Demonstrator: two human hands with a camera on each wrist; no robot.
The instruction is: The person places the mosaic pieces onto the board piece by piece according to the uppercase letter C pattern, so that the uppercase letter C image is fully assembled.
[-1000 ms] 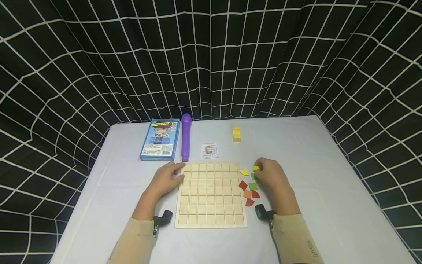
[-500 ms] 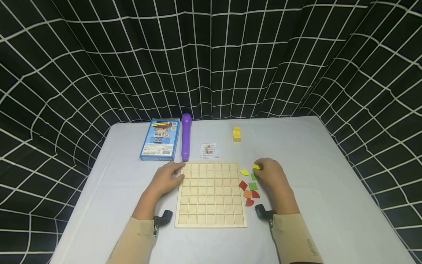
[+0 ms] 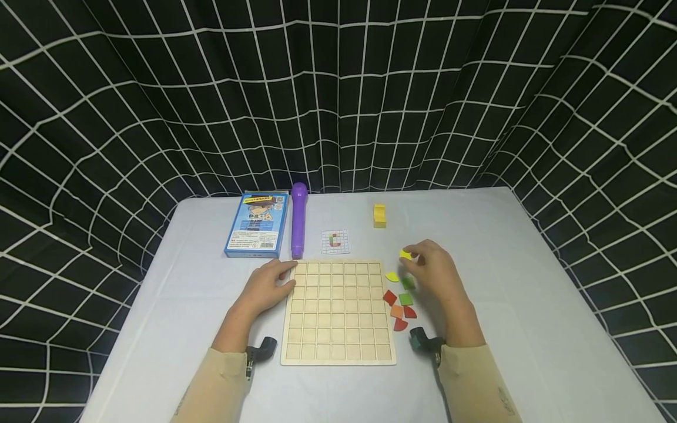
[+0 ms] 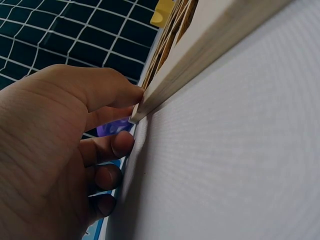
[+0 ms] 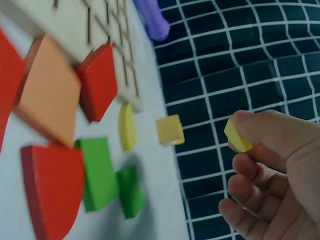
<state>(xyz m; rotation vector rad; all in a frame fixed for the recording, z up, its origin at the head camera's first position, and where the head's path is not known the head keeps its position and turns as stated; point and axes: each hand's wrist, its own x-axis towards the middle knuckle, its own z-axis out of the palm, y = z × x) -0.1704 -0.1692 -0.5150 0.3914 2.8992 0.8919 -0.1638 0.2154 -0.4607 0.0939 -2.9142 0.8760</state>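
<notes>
My left hand [image 3: 268, 286] lies at the upper left corner of the pale wooden grid board [image 3: 338, 317]. Its thumb and forefinger touch the board's edge, and the other fingers are loosely bent beside it. Between thumb and fingers, my right hand [image 3: 435, 271] pinches a small yellow tile [image 5: 237, 136], raised off the table. Below that hand lie two green square tiles [image 3: 405, 299], a yellow quarter-round tile [image 3: 391, 277], a red square tile [image 3: 389, 298], an orange square tile [image 3: 397, 311] and two red quarter-round tiles [image 3: 401, 324].
A small card [image 3: 335, 241] with a coloured grid pattern lies behind the board. Left of it are a purple microphone-shaped stick [image 3: 298, 220] and a blue box [image 3: 257, 224]. At the back stands a yellow block [image 3: 379, 216]. A black curtain with white grid lines surrounds the table.
My right hand has lifted the yellow tile up and slightly away from the pile, uncovering the upper green tile. The left hand stays at the board's corner.
</notes>
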